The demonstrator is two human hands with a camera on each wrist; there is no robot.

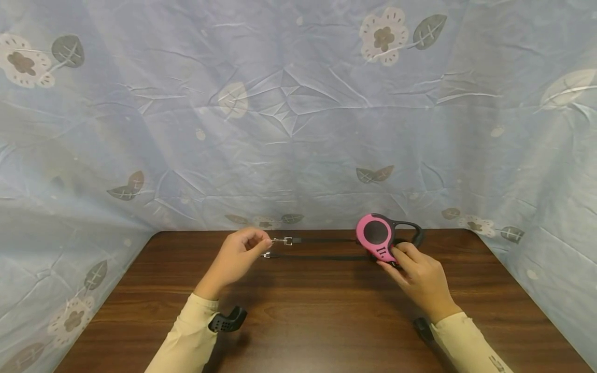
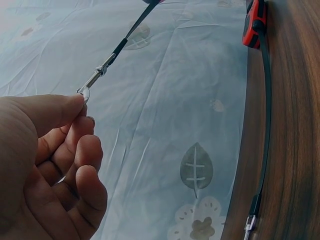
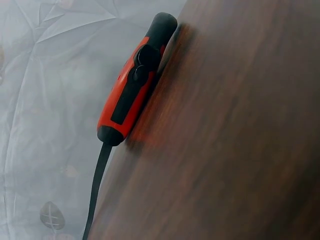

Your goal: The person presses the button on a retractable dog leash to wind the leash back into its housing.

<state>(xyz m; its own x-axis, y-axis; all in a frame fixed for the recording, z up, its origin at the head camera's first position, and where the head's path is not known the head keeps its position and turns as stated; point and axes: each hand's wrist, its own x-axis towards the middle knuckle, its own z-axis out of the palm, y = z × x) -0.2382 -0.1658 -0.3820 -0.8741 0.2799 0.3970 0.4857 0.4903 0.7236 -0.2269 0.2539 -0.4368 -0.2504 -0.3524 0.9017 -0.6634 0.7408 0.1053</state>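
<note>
My right hand (image 1: 420,277) grips the lower end of a pink and black retractable dog leash (image 1: 375,235), its looped handle pointing right. A black strap (image 1: 326,240) runs left from it to a silver clip (image 1: 282,241). My left hand (image 1: 238,259) pinches the end of that clip between thumb and index finger, as the left wrist view shows. Below runs another strap (image 1: 322,257) with its own metal clip (image 2: 250,225). It belongs to a second leash (image 3: 132,90), red-looking and black, lying on the table and mostly hidden in the head view. The right wrist view does not show my right hand.
The brown wooden table (image 1: 303,311) ends at a hanging pale blue cloth (image 1: 298,155) with printed flowers and leaves, which also surrounds both sides. A black band (image 1: 228,319) is on my left wrist, and a dark device (image 1: 423,329) sits at the right.
</note>
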